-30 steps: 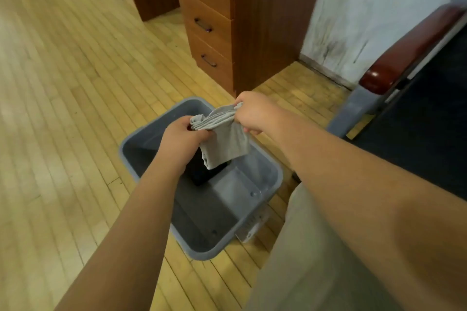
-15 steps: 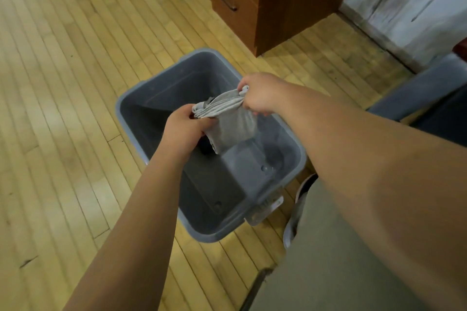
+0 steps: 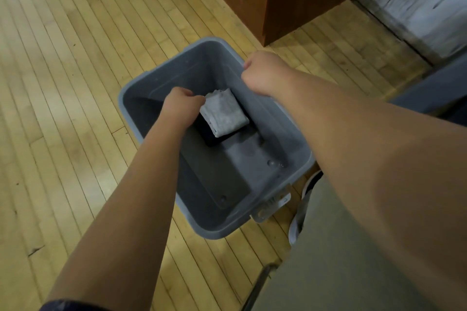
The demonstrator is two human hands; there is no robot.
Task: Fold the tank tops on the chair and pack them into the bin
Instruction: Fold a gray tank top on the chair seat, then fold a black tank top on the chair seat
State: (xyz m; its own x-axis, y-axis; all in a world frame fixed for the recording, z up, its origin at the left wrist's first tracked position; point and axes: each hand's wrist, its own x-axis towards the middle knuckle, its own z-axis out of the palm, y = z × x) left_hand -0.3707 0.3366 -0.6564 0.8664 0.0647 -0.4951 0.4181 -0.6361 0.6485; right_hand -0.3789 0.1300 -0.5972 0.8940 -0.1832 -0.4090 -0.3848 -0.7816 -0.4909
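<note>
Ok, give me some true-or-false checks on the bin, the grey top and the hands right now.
1. The grey top lies inside the bin. True.
2. It rests on a dark folded item. True.
3. The right hand grips the top. False: it is curled above the bin's rim, apart from the top.
4. The bin stands on a chair. False: it stands on the wood floor.
5. The left hand is at the top's corner. True.
</note>
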